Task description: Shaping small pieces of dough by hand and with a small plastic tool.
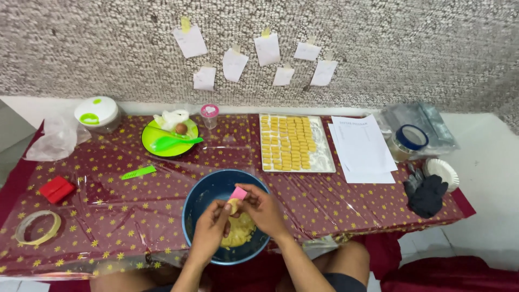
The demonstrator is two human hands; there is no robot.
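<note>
Even, fairly bright overhead light falls on the tabletop, with soft glare on its plastic cover. Shadows are faint. Edges bow slightly, and fine detail looks perhaps a little soft.

Both forearms are bare with no sleeves, and dark shorts cover the thighs.

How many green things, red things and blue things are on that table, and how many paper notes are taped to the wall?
Green: 3 – plate, scoop, flat strip
Red: 1 – block
Blue: 2 – bowl, lidded jar
Wall notes: 7 – leftmost, rightmost
Total: 13
</note>
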